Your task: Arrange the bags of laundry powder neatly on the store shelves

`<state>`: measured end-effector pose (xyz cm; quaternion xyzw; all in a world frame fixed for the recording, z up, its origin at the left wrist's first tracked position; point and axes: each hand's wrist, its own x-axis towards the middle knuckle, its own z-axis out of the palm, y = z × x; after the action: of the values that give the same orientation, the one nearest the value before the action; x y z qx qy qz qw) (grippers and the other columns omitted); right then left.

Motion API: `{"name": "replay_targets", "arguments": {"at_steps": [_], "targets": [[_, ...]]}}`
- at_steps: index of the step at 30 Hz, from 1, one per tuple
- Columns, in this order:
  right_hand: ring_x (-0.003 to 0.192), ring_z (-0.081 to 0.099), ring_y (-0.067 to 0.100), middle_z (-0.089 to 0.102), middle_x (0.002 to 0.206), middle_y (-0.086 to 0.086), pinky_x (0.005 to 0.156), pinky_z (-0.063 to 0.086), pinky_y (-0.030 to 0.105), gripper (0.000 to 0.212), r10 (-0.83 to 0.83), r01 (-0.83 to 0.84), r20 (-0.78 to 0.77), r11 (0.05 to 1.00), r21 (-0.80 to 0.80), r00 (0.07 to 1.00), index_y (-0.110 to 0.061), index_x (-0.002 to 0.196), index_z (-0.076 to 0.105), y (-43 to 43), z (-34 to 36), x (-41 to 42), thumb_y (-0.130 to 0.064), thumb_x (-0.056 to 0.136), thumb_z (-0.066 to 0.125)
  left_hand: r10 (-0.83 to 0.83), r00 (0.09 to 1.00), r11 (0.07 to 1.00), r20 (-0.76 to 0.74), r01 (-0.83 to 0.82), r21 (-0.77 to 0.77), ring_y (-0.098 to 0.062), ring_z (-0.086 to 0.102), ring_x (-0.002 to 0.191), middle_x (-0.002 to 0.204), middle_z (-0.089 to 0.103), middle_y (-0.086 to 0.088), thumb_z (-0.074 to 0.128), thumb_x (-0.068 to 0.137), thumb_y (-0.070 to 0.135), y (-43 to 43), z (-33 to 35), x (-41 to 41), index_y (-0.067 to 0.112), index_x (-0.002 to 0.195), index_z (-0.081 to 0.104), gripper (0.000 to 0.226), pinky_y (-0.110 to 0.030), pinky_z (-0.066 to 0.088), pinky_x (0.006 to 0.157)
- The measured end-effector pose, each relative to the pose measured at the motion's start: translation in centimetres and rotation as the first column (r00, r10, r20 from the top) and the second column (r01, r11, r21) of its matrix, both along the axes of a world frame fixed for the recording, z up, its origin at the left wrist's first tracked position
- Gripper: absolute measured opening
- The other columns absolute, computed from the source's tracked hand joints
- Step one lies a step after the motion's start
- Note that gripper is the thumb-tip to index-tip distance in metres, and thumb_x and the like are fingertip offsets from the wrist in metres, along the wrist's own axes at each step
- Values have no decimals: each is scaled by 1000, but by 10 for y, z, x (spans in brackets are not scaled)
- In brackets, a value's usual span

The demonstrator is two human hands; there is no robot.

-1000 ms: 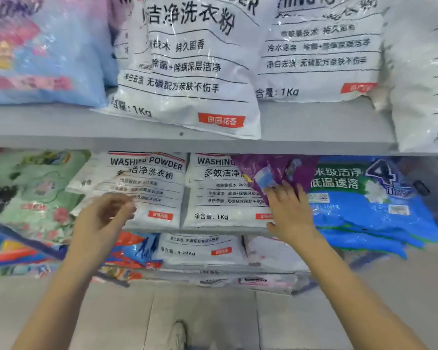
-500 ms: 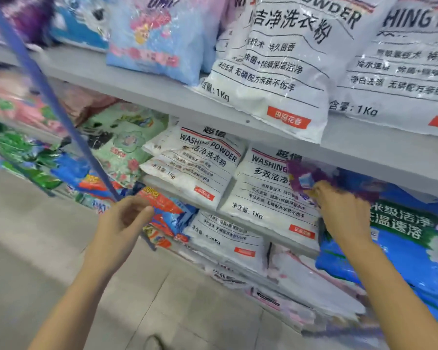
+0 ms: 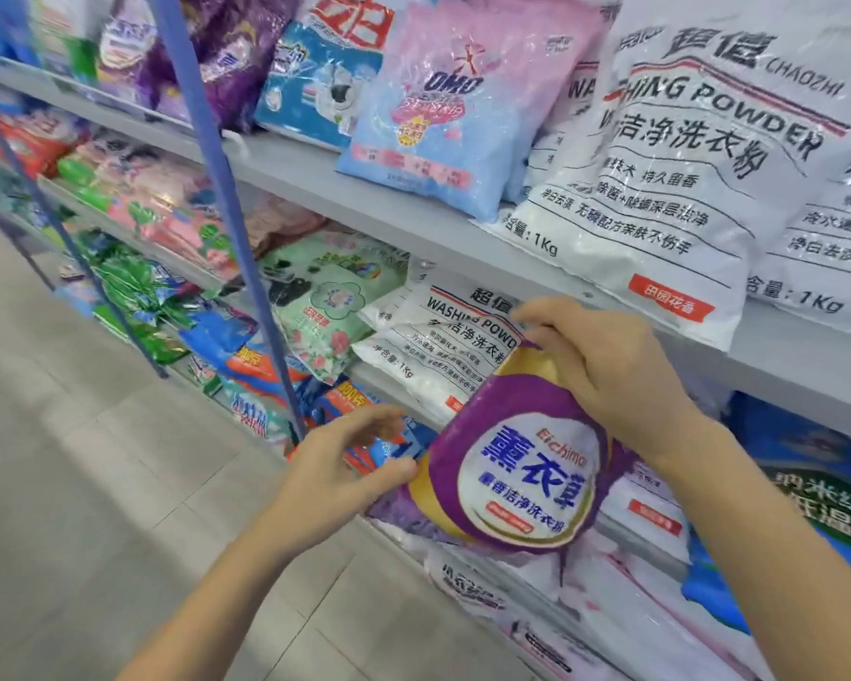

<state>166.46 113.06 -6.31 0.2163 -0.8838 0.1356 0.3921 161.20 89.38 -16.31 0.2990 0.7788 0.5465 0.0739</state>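
Observation:
A purple bag of laundry powder with a white oval label hangs in the air in front of the middle shelf. My right hand grips its top edge. My left hand is at the bag's lower left edge, its thumb touching the side and its fingers loosely spread. Behind the bag lie white washing powder bags on the middle shelf. More purple bags stand on the top shelf at the far left.
The top grey shelf carries a pink and blue bag, a teal bag and large white 1 kg bags. A blue upright post stands left of my hands. Blue bags lie at the right. Grey tiled floor spreads at the left.
My right hand has pulled the purple bag out of the middle shelf toward me. My left hand has come up to its lower edge. My view has turned left along the shelves.

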Motion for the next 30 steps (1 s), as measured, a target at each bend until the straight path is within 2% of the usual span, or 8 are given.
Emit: {"name": "replay_targets", "arguments": {"at_steps": [4, 8, 13, 17, 19, 23, 27, 30], "targets": [[55, 62, 19, 69, 68, 5, 51, 47, 33, 24, 104, -104, -14, 995, -8, 994, -18, 107, 51, -68, 39, -40, -35, 95, 40, -166, 974, 980, 157, 145, 135, -7, 60, 111, 119, 65, 9, 73, 58, 66, -35, 19, -18, 30, 120, 57, 74, -26, 47, 93], [49, 62, 25, 67, 65, 10, 42, 46, 33, 25, 209, -193, -127, 973, 123, 970, -6, 97, 61, -142, 69, -91, -24, 87, 47, -167, 960, 968, 226, 115, 223, -1, 66, 90, 100, 72, 14, 81, 45, 63, -75, 40, -37, 21, 109, 59, 80, -19, 51, 74], [45, 58, 29, 62, 55, 11, 41, 48, 37, 31, 192, -170, -146, 974, 150, 970, -5, 84, 65, -227, 84, -156, -31, 85, 49, 85, 966, 950, 244, -152, 272, -2, 69, 79, 83, 74, 12, 86, 56, 7, -130, 50, -71, 23, 91, 66, 43, -14, 51, 68], [76, 66, 18, 71, 82, -2, 70, 52, 36, 43, 199, -199, -12, 971, -134, 980, -15, 102, 62, -265, 94, -190, -51, 80, 53, 130, 929, 915, 347, -247, 319, -4, 70, 70, 75, 74, 8, 82, 57, 2, -194, 51, -94, 28, 70, 77, 30, -15, 52, 61], [85, 59, 4, 65, 94, -9, 80, 47, 27, 39, 226, -214, -2, 921, -326, 974, -18, 104, 58, -270, 87, -208, -49, 80, 52, 131, 916, 884, 380, -282, 374, -8, 70, 72, 79, 75, 4, 91, 40, 20, -228, 49, -105, 35, 74, 77, 40, -18, 54, 62], [82, 59, 3, 63, 93, -8, 77, 47, 22, 25, 378, -136, 171, 662, -737, 910, -30, 98, 51, -289, 48, -239, -41, 81, 66, 156, 880, 838, 448, -358, 411, -21, 71, 84, 94, 74, -7, 94, 17, 43, -291, 47, -127, 27, 85, 77, 71, -26, 57, 70], [64, 65, 4, 72, 73, -10, 63, 52, 22, 14, 694, 15, 378, 468, -883, 613, -20, 91, 63, -343, 16, -268, -22, 93, 49, 188, 853, 825, 486, -406, 393, -28, 70, 90, 102, 72, -14, 95, 21, 37, -336, 47, -153, 13, 96, 71, 83, -31, 57, 71], [64, 66, 5, 73, 71, -9, 62, 55, 21, 19, 674, -26, 325, 455, -890, 663, -17, 85, 67, -375, 11, -300, -12, 94, 50, 194, 833, 822, 518, -426, 377, -30, 69, 91, 103, 71, -14, 95, 22, 37, -356, 45, -178, 13, 103, 67, 89, -32, 58, 72]]}}
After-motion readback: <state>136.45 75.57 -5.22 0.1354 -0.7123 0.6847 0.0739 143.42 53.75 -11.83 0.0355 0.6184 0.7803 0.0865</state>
